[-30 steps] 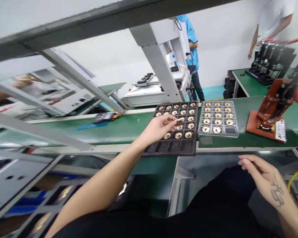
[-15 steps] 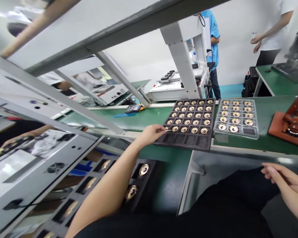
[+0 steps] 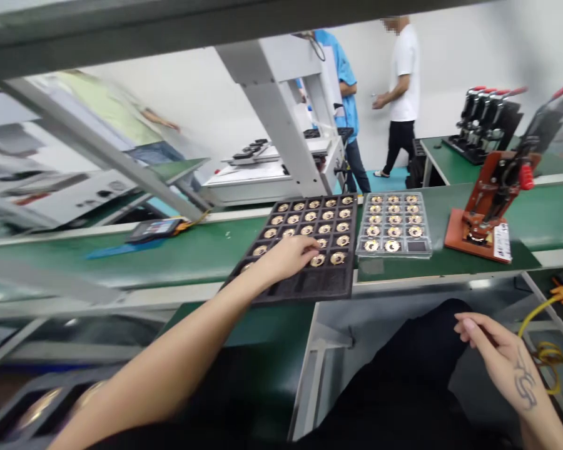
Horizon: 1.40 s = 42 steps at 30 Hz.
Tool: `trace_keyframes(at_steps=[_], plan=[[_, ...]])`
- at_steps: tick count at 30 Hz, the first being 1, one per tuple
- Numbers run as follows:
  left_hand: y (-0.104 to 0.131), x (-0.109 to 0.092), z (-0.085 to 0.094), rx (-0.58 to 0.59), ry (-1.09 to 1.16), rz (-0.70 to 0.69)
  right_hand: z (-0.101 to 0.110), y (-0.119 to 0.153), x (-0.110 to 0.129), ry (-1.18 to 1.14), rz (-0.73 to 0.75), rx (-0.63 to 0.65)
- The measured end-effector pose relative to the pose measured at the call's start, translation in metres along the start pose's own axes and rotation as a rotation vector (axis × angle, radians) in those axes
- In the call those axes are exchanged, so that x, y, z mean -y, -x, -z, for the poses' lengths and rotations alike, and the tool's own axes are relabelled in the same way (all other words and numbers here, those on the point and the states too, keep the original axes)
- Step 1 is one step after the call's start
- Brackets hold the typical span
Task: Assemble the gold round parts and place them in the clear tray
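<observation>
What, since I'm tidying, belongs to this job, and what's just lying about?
Likely the job's:
black tray below the left hand
gold-coloured parts
clear parts tray
perhaps the orange press

Apparently lying about:
dark handheld device
blue strip by it

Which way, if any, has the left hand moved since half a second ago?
Yes, to the right. Judged against the black tray, the left hand had its fingers at the left edge; now they are right of the middle.

A black, compartmented tray [image 3: 328, 286] lies flat on the green worktop [image 3: 216, 250]. Round, shiny gold parts [image 3: 338, 258] sit singly in its pockets, seemingly face up, though blur softens their detail.
</observation>
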State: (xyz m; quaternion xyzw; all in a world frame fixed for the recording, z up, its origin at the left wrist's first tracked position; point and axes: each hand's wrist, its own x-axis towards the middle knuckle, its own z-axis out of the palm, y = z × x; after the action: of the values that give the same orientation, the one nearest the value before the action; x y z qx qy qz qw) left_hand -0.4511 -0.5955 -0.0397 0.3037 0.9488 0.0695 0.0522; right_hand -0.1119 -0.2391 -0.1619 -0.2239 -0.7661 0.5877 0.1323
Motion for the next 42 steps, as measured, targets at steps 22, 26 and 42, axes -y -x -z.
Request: trace_keyframes(at_steps=[22, 26, 42], plan=[[0.085, 0.077, 0.004, 0.12, -0.138, 0.425, 0.012, 0.026, -0.09, -0.054, -0.136, 0.027], [0.032, 0.029, 0.005, -0.031, -0.142, 0.218, 0.018, 0.037, -0.082, -0.101, -0.133, -0.019], [-0.131, -0.152, -0.067, 0.05, 0.14, -0.274, 0.052, 0.098, -0.054, -0.001, -0.196, -0.328]])
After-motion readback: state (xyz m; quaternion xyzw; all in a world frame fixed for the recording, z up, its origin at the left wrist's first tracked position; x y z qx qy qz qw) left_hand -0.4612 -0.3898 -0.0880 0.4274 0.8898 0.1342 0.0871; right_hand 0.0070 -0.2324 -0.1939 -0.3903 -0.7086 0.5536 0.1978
